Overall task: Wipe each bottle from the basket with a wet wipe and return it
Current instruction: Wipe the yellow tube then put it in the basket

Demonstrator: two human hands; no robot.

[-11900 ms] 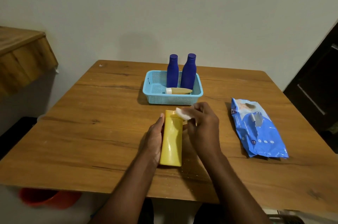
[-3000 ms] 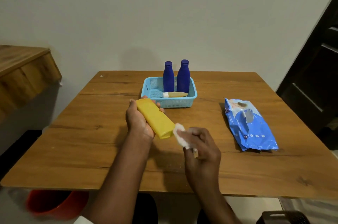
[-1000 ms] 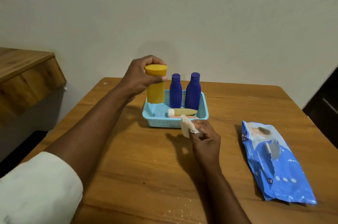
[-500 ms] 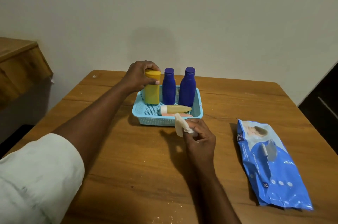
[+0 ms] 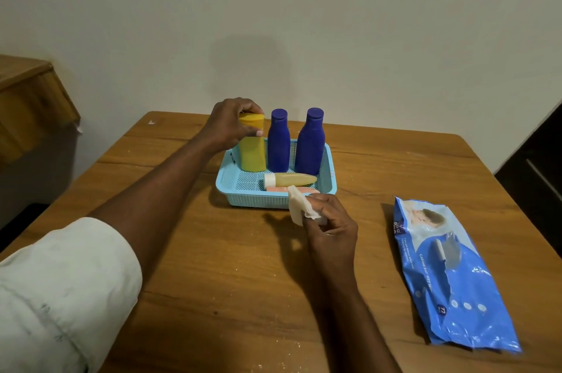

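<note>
My left hand grips the upright yellow plastic bottle in the light-blue mesh basket, mid-frame; right-hand fingers pinch the crumpled white wet wipe; next, I release and pick another bottle

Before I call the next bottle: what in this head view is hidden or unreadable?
- Pink item lying in the light blue mesh basket: mostly hidden behind the front wall and the white wet wipe.
- Yellow bottle top: partly covered by left hand.
- Blue wipes pack print: too small.

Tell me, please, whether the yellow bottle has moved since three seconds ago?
Yes. The yellow bottle went from above the table into the basket, now upright left of the blue bottles, left hand gripping it.
</note>
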